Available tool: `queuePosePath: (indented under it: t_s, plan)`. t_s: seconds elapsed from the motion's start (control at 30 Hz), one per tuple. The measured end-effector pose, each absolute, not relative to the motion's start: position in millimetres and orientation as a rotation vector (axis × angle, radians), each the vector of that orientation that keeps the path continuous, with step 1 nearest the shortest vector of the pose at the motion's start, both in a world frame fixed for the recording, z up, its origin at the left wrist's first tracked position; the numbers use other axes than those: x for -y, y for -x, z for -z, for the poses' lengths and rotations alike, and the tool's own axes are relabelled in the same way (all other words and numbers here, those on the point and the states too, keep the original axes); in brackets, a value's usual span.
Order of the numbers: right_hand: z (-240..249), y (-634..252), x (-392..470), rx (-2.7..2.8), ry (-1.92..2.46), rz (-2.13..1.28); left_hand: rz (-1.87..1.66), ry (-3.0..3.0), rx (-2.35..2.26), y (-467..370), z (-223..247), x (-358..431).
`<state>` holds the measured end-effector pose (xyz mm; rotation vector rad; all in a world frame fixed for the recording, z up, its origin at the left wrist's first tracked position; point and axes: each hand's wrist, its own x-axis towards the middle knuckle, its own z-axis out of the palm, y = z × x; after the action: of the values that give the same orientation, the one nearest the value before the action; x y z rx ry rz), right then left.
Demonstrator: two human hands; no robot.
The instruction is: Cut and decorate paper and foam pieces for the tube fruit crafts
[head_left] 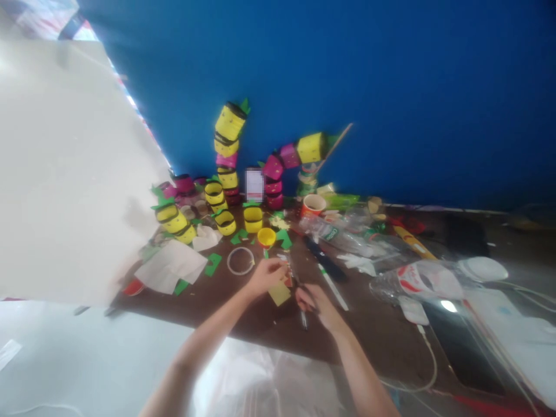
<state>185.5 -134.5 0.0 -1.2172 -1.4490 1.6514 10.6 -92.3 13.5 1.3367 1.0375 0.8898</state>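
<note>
My left hand [268, 275] is closed in a pinch on a small reddish piece, blurred, perhaps paper or card. Just below its fingers is a yellowish square piece [279, 294]; whether it is held or lies on the table I cannot tell. My right hand [313, 302] is closed around what looks like scissors [292, 271], their thin blades pointing up beside the left fingertips. Under the right hand a clear, slim object [304, 320] shows. A yellow cup-like ring [266, 237], green cut-outs [212, 264] and a roll of clear tape [240, 261] lie beyond the left hand.
Yellow and magenta ring stacks [228, 145] stand by the blue wall. Plastic bottles [417, 279], a black knife-like strip [325, 259], a white pen [333, 288] and a dark tablet [464, 347] lie rightward. White paper [171, 267] lies left on the brown table [195, 310].
</note>
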Motion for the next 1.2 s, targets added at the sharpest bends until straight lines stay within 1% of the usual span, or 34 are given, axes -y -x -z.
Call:
queuePosePath:
  t_s: [0.77, 1.2]
  plan:
    - [8.1, -178.8, 137.2, 1.258, 1.180, -1.753, -0.881, -1.316, -0.962, -14.8, -19.5, 95.4]
    - [8.4, -177.0, 138.5, 1.232, 1.213, -1.732, -0.927, -1.256, -0.936, -17.6, -16.1, 96.1]
